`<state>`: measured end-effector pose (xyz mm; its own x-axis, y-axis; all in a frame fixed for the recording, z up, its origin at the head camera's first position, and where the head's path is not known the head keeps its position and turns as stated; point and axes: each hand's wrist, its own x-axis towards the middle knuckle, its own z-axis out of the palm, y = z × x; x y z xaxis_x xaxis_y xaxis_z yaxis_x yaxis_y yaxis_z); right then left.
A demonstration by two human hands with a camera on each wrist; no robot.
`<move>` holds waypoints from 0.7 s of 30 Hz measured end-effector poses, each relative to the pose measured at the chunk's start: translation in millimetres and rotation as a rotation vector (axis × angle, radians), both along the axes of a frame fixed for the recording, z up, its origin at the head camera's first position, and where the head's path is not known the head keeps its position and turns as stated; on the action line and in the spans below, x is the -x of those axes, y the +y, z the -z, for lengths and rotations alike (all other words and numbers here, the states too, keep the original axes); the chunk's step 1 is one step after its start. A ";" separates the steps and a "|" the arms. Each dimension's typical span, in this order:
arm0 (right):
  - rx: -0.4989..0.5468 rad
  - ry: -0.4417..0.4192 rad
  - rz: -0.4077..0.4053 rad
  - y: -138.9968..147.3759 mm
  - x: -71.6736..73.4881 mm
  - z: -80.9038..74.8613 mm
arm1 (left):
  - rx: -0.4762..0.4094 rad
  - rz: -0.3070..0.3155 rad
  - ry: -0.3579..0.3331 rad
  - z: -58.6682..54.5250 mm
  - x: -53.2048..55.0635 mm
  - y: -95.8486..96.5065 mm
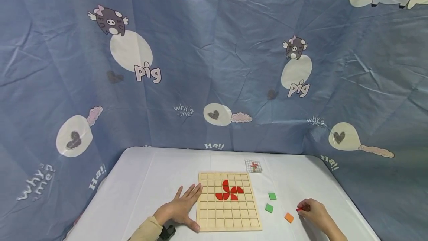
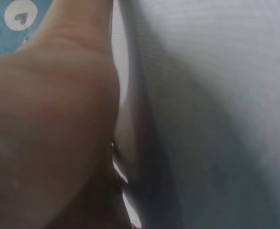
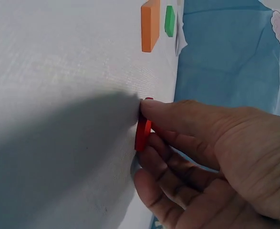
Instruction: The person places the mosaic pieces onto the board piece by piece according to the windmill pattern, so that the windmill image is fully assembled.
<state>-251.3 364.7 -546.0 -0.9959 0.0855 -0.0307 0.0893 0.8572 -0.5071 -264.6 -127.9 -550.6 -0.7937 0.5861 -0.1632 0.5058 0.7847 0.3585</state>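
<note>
A wooden grid board [image 1: 229, 229] lies on the white table, with several red quarter-round pieces [image 1: 226, 186] set in a pinwheel pattern in its upper middle. Along the board's left edge, my left hand [image 1: 180, 208] rests with its fingers spread and straight, fingertips and thumb touching the frame. In the left wrist view only part of that hand shows, close up. My right hand [image 1: 315, 215] is to the right of the board, pinching a red piece [image 3: 143, 131] between thumb and fingers at the tabletop. The fingers partly hide this piece, so its full outline cannot be seen.
Two green square tiles [image 1: 272, 196] and an orange square tile [image 1: 289, 217] lie between the board and my right hand. Behind the board's far right corner is a small pattern card [image 1: 253, 166] with a red pinwheel. A blue printed cloth [image 1: 187, 66] hangs behind the table.
</note>
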 end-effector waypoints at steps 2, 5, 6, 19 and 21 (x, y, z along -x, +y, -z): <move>0.009 0.006 -0.019 -1.2 2.3 0.4 | 0.002 0.000 0.002 -0.3 -0.2 -0.3; 0.024 0.006 -0.036 -3.8 6.6 0.7 | 0.002 -0.002 0.002 -0.5 -0.3 -0.4; 0.027 0.005 -0.043 -4.5 8.1 1.0 | 0.001 -0.002 0.001 -0.5 -0.2 -0.3; 0.035 0.044 -0.064 -5.7 8.5 -1.4 | -0.011 0.003 -0.004 -0.2 -0.3 -0.6; 0.011 0.053 -0.041 -5.7 7.0 -3.5 | -0.011 0.008 -0.002 -0.3 -0.5 -0.7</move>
